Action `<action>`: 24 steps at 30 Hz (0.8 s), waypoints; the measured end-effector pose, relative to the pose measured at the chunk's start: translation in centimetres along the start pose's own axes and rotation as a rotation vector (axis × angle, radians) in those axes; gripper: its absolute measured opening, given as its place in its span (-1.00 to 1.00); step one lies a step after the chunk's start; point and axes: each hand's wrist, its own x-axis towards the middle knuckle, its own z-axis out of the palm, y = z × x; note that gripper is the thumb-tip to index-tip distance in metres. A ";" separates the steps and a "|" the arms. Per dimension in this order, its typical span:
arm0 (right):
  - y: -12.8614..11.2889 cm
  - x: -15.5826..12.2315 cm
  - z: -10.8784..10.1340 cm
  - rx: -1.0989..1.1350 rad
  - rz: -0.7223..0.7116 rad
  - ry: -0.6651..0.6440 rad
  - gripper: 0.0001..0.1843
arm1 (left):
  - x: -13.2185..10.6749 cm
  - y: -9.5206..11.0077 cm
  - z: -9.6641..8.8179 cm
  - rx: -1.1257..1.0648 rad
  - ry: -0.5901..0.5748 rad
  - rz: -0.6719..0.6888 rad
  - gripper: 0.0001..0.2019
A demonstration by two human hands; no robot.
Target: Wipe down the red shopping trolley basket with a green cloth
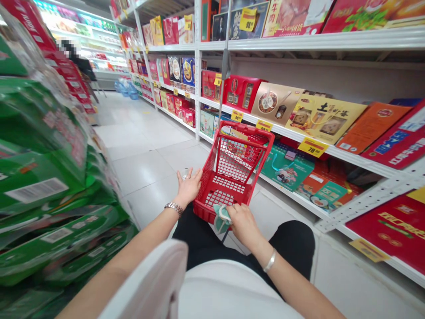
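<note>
A red plastic shopping basket [232,173] stands tilted in front of my lap, its open side towards me, with a red packet inside. My left hand [188,186] lies against the basket's left rim, fingers stretched out flat, a metal watch on the wrist. My right hand [243,221] grips the basket's near edge together with a small teal and white item [222,218]; its fingers are curled. A silver bracelet is on that wrist.
White shelves [332,42] on the right carry boxed gift sets with yellow price tags [312,147]. Stacked green packs [43,186] rise close on my left. A pale tiled aisle [146,141] runs ahead, with a person standing far back on the left.
</note>
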 end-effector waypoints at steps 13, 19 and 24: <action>-0.9 2.1 -0.1 0.259 -0.412 -0.029 -0.69 | -3.1 2.4 1.1 0.047 0.012 0.008 -0.48; 5.4 2.6 -2.3 0.362 -0.392 -0.106 -0.64 | -2.9 2.7 0.9 0.048 -0.038 0.061 -0.52; 14.1 3.7 -3.6 0.218 -0.134 0.020 -0.63 | -2.4 2.8 1.6 -0.004 -0.020 0.117 -0.53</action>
